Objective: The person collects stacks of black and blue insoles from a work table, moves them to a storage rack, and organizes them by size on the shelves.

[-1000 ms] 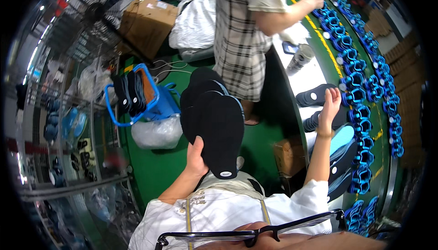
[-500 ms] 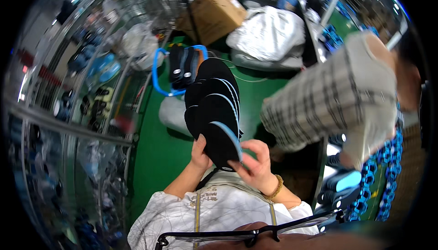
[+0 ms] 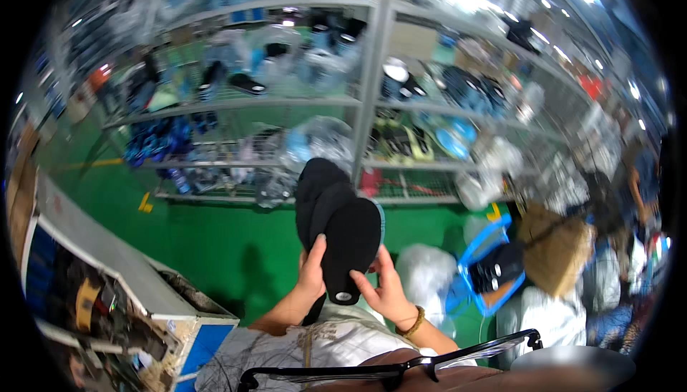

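Observation:
A fanned stack of black shoe insoles (image 3: 351,242) is held up in front of my body, heels toward me. A light blue edge shows along the right side of the top one, and a pale round mark sits at its heel. My left hand (image 3: 310,274) grips the stack's left side, thumb lying along the edge. My right hand (image 3: 387,293) closes on the heel end from the right, its thumb on top of the nearest insole. The fingers beneath the stack are mostly hidden.
A metal rack (image 3: 247,103) ahead carries shoes, soles and plastic bags. On the right, a blue-rimmed basket (image 3: 469,254) holds more black insoles beside a cardboard box (image 3: 549,243) and silvery sacks (image 3: 551,318). A machine bench (image 3: 100,245) stands at the lower left on the green floor.
My view has swung left, toward the rack; the basket and box now appear at the right, and the person in the checked garment is out of sight. Both hands still hold the insoles, now less spread.

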Tool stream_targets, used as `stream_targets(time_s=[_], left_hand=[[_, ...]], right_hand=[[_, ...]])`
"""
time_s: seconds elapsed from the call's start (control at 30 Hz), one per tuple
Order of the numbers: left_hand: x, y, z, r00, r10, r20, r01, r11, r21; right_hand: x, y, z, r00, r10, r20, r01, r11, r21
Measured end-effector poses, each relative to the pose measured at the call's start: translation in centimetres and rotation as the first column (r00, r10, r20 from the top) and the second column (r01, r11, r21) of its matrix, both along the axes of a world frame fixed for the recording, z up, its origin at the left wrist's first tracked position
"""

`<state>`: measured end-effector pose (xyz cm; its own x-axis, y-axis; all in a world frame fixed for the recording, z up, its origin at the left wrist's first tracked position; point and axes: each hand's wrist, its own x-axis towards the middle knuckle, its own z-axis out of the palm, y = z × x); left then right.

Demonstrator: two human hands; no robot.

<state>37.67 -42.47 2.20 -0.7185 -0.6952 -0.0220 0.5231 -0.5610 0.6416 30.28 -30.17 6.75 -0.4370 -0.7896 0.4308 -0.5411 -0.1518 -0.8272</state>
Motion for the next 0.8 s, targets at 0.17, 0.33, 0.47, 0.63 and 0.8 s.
stream_targets(time_s=[0.17,0.33,0.47,0.63,0.8], left_hand=[[4.2,-4.8,0.3,0.925,0.36,-0.125,-0.36,0.933,0.027],[4.2,-9.8,0.4,0.812,0.576,-0.098,-0.577,0.817,0.021],[1.0,-15.6,0.8,0.857,0.484,-0.176,-0.488,0.873,0.022],[-2.4,-24.6,2.7,0.814,0.555,-0.172,-0.557,0.83,0.041],[-3.4,-30.6,4.7,0.711,0.682,-0.172,-0.663,0.731,0.163]], right_hand=[[-1.5,-9.6,-1.9,0.882,0.454,0.125,-0.435,0.887,-0.155],[-7.7,-17.0,-0.1,0.862,0.455,0.223,-0.408,0.885,-0.226],[-15.8,-22.6,6.8,0.907,0.285,0.311,-0.186,0.932,-0.31],[-22.9,-31.6,18.7,0.958,0.233,0.167,-0.158,0.914,-0.373],[-24.3,-42.6,30.1,0.94,0.331,0.081,-0.273,0.874,-0.401]])
